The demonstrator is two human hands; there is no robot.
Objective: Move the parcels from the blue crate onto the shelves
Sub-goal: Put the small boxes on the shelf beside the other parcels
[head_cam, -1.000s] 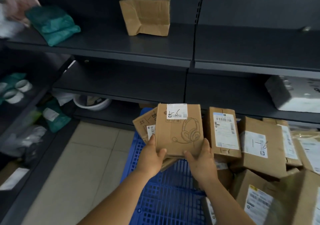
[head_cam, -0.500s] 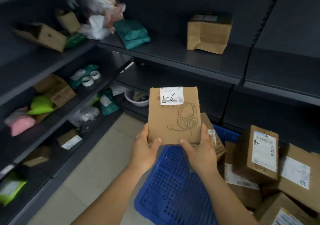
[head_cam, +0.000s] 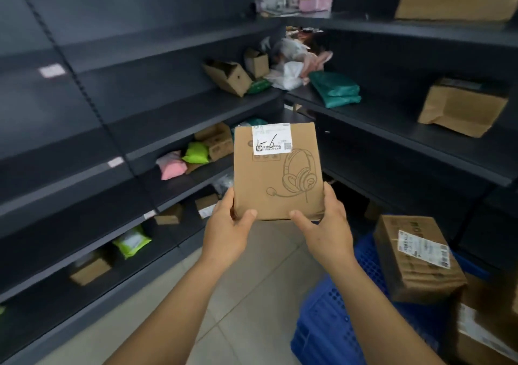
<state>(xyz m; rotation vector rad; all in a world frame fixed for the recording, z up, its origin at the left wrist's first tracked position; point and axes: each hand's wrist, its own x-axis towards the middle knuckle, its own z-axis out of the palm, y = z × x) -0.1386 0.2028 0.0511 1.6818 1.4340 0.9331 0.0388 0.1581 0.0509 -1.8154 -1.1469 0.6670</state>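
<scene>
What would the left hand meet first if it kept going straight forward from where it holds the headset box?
Probably the left shelves; the left hand points toward them, though depth is unclear.

Dark grey metal shelving (head_cam: pixel 173 112) is lining two walls and meeting at a far corner. Pale square floor tiles (head_cam: pixel 252 294) are showing between the units. Lighting is appearing dim and even.
</scene>
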